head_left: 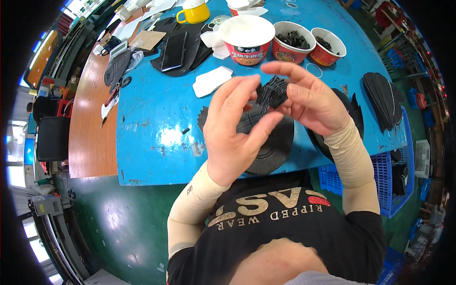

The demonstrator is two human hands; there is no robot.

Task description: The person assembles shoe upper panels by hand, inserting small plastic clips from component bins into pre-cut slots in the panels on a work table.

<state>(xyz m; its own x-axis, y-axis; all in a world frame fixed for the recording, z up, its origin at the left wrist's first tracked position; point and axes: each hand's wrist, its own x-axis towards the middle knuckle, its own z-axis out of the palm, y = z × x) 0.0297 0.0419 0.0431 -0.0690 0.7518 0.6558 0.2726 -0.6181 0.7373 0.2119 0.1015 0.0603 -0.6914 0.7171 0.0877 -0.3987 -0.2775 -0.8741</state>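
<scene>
A bundle of small black strips (pixel 272 93) is between my hands above the table. My right hand (pixel 317 102) grips its right side, thumb against the strips and index finger stretched out above. My left hand (pixel 230 126) curves around the left side, thumb and fingers apart, fingertips close to the bundle; whether they touch it I cannot make out. Below the hands, partly covered by them, lies a black, rounded, sole-shaped piece (pixel 273 154) with a jagged edge showing at its left. More black sheet pieces (pixel 357 114) lie behind my right wrist.
Two red paper bowls (pixel 293 43) (pixel 328 47) hold black bits, beside a red bowl with a white top (pixel 247 35). A phone (pixel 174 51) rests on black sheets. Also present are a yellow mug (pixel 194 12), white card pieces (pixel 212 80), a black stack (pixel 380 100) and a blue crate (pixel 396 171).
</scene>
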